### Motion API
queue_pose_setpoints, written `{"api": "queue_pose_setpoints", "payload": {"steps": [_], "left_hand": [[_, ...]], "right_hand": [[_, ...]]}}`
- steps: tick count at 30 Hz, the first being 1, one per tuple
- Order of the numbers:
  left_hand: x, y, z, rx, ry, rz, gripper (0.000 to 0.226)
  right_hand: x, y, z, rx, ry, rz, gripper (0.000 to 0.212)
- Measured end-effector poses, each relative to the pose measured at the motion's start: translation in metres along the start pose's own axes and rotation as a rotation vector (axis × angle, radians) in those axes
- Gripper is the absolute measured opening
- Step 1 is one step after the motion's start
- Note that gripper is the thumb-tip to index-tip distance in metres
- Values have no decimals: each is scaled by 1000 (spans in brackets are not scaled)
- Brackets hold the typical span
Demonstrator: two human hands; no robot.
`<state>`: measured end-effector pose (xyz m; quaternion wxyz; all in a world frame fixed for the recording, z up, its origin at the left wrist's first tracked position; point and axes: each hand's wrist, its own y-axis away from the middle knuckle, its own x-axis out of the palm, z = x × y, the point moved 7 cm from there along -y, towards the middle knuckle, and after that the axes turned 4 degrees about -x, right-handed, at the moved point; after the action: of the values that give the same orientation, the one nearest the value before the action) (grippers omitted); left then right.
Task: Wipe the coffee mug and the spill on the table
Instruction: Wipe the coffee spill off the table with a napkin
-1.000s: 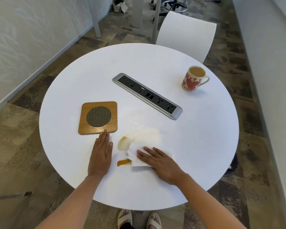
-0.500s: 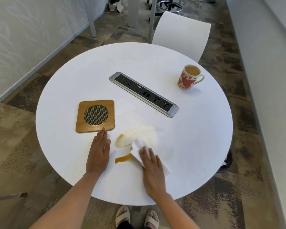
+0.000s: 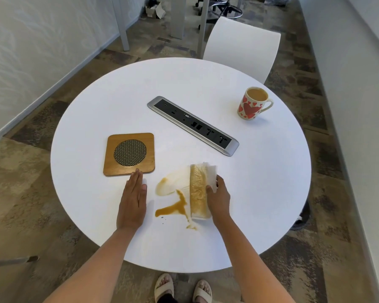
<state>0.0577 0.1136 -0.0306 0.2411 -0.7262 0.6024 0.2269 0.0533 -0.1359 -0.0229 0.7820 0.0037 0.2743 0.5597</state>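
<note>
1. The right hand point(image 3: 219, 197) is gripping the paper towel point(image 3: 198, 191), thumb on the stained face and fingers wrapped round the back. The towel is tipped up on its edge, with the wet brown side turned to the left.
2. The left hand point(image 3: 132, 202) lies flat on the table point(image 3: 260, 182), fingers straight and holding nothing. Its fingertips reach the near edge of the wooden coaster point(image 3: 129, 154).
3. Now the spill point(image 3: 173, 209). A thick brown streak starts at the towel's lower left edge and runs left toward the flat hand. A paler film sits just beyond it, and a few drops lie nearer the person.
4. Here's the relation that matters: all that coffee lies to the left of the gripping hand, in the gap between the two hands. The towel's long axis points away from the person and the streak runs across it. By my reading, laying the towel down and sweeping left would take the streak broadside.
5. The right hand is nearer, since its towel touches the spill. The left hand sits just beside the streak's far end and may need to shift clear.
6. The mug point(image 3: 253, 103) stands upright and full at the far right, handle pointing right. It is well apart from the spill, past the socket strip point(image 3: 193, 125), on the right hand's side. I can't tell whether its outside has drips.
</note>
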Motion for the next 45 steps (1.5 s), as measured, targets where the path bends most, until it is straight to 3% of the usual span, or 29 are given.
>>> {"api": "queue_pose_setpoints", "payload": {"steps": [8, 11, 15, 26, 33, 38, 41, 45], "left_hand": [[0, 0, -3, 8, -42, 8, 53], [1, 0, -3, 19, -61, 14, 49], [3, -1, -2, 15, -85, 24, 43], [9, -2, -8, 42, -278, 58, 51], [11, -1, -7, 74, -361, 69, 50], [11, -2, -3, 59, -310, 69, 51], [11, -2, -3, 60, -281, 64, 51], [10, -2, -2, 50, -244, 60, 52]], "right_hand": [[3, 11, 23, -559, 490, -85, 49], [0, 19, 32, -783, 641, -91, 43], [12, 28, 34, -972, 850, 24, 31], [31, 41, 13, -895, 1055, 152, 48], [29, 3, 10, -808, 864, 228, 49], [29, -36, 20, -651, 714, 120, 58], [39, -37, 23, -633, 653, 106, 57], [33, -38, 19, -674, 657, 213, 52]]}}
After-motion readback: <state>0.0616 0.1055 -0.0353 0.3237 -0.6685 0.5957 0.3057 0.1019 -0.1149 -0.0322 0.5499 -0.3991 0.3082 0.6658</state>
